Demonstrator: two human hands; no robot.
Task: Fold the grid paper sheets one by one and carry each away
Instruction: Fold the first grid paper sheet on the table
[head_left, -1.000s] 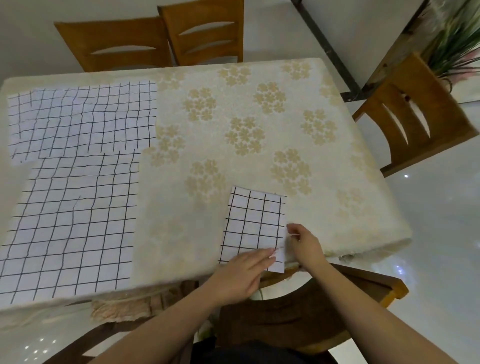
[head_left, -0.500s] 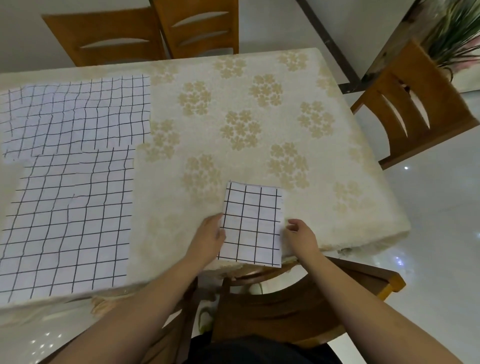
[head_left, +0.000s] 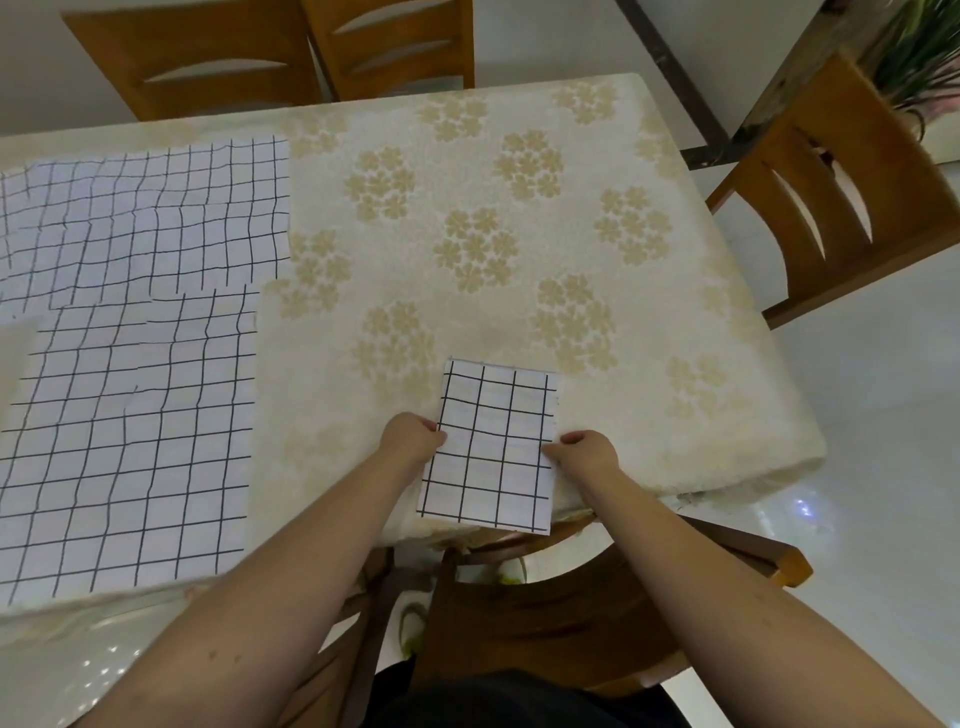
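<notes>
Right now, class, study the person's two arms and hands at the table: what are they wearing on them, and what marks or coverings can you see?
Both forearms are bare as far as the picture shows: no sleeves, gloves, watch or bracelet. The left hand and right hand carry no rings that I can see. The nails look short. The left forearm shows a few small dark spots. Dark clothing shows at the bottom edge.

Floral-clothed table (head_left: 597, 291), three grid sheets (head_left: 130, 426)

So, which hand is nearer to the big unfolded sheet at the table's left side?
Left. The left hand grips the folded sheet's left edge, on the side toward the unfolded sheet; the right hand holds the opposite edge.
</notes>
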